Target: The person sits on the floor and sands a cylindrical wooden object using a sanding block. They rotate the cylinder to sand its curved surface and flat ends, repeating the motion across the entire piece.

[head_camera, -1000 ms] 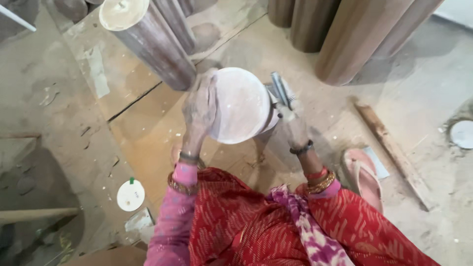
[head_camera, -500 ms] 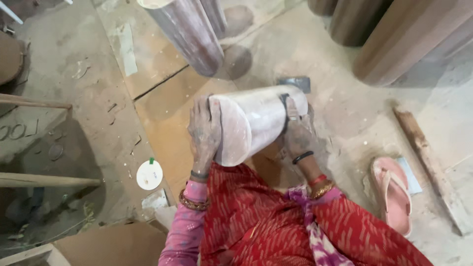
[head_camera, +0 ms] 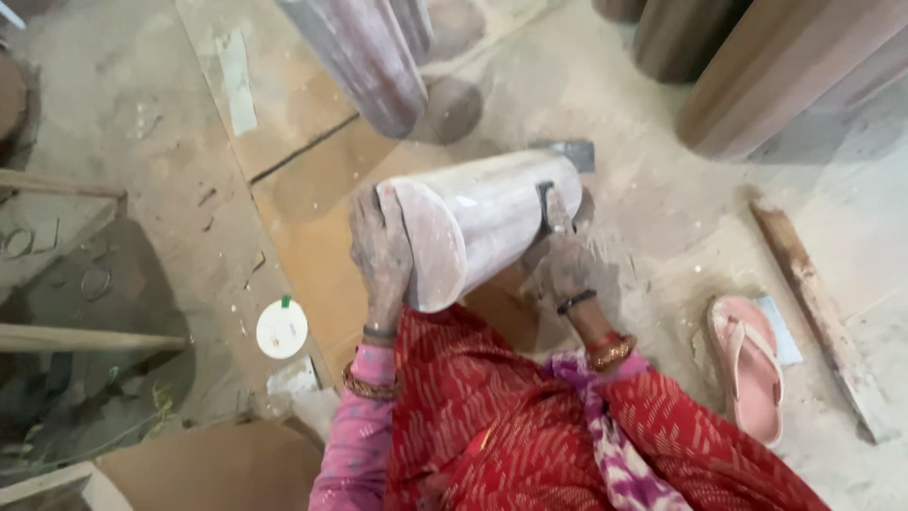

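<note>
On the dusty floor, in front of the crouching person, a pale cardboard tube (head_camera: 482, 222) lies tipped on its side, its near end capped by a flat disc (head_camera: 430, 251). The left hand (head_camera: 380, 251) is spread flat against the disc's left edge, fingers pressing the cap and the tube's rim, steadying rather than clasping. The right hand (head_camera: 565, 270) sits at the tube's far side and closes around a small dark tool (head_camera: 553, 203) held against the tube wall (its working end is too blurred to identify).

Judging from the cap, which appears seated flush, the closing of this end looks largely done; work along the wall with the tool seems to be under way, and how much of it remains cannot be told.

Around it: taller tubes (head_camera: 364, 57) stand upright beyond, a brown board (head_camera: 312, 237) lies beneath, a white round lid (head_camera: 282, 328) rests to the left, a pink sandal (head_camera: 747, 364) and a wooden batten (head_camera: 818, 317) lie to the right.
</note>
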